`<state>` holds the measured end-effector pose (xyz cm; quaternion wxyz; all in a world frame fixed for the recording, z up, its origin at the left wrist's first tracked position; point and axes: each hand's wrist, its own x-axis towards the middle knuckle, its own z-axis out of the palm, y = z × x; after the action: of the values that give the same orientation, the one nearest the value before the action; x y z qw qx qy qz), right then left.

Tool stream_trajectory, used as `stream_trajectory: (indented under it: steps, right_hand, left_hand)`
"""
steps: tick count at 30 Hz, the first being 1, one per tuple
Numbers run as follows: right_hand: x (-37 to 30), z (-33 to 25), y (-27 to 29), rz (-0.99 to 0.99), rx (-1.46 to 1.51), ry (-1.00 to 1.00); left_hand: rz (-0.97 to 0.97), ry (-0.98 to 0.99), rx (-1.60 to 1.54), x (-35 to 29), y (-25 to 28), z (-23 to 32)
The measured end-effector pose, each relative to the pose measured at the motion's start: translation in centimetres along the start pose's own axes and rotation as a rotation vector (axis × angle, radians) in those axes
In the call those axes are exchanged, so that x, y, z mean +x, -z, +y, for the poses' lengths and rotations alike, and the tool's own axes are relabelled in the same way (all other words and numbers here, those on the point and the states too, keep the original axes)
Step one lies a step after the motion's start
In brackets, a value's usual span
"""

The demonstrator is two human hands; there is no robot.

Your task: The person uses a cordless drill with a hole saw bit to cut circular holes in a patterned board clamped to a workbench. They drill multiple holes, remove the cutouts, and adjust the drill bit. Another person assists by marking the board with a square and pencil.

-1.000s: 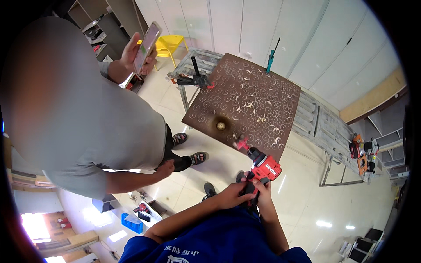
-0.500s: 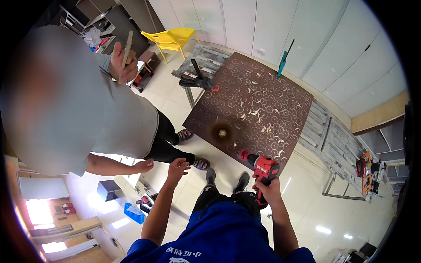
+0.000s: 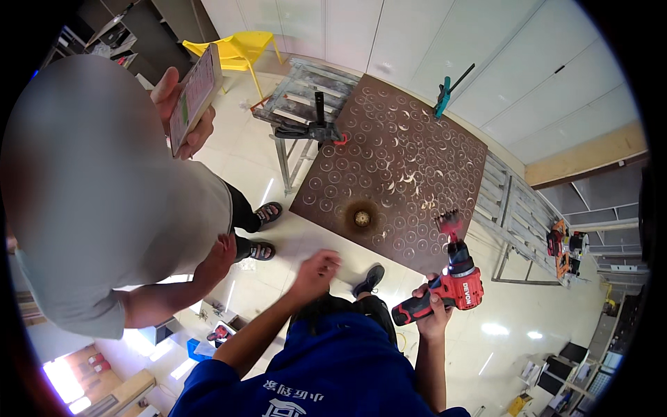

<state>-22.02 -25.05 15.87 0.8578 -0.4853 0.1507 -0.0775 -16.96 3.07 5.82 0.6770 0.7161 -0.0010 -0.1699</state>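
A red and black cordless drill [image 3: 455, 285] is gripped by my right hand [image 3: 432, 313] at its handle. Its red hole saw [image 3: 448, 222] points away from me, over the near right part of a brown board [image 3: 326, 163]. Circular cuts and crescent-shaped pale chips cover much of that board, and a dark-ringed round spot [image 3: 362, 219] lies near its front edge. My left hand [image 3: 316, 274] hovers short of the front edge, smeared by motion; no object shows in it. A black clamp [image 3: 316, 128] and a teal clamp [image 3: 442, 97] sit at the board's edges.
A person in grey [image 3: 153, 229] stands at the left, holding a phone [image 3: 194, 101]. Grey slatted benches [image 3: 511, 201] support the board. Behind are a yellow chair [image 3: 243, 50] and white panels [image 3: 417, 42]; tools [image 3: 559, 243] lie on the right bench end.
My right hand has raised and turned the drill; its hole saw now shows clearly. My left hand has moved right. The other person's phone has tilted, and my view has shifted.
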Motion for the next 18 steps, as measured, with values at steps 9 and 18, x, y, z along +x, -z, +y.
stream_trajectory:
  steps: [9, 18]
  right_hand:
    - [-1.2, 2.8, -1.5, -0.02, 0.01, -0.09]
    - [-6.1, 13.4, 16.5, -0.199, 0.697, -0.743]
  left_hand:
    - [-0.082, 0.043, 0.002, 1.2, 1.1, 0.4]
    - [0.27, 0.022, 0.172, 4.9, 9.1, -5.0]
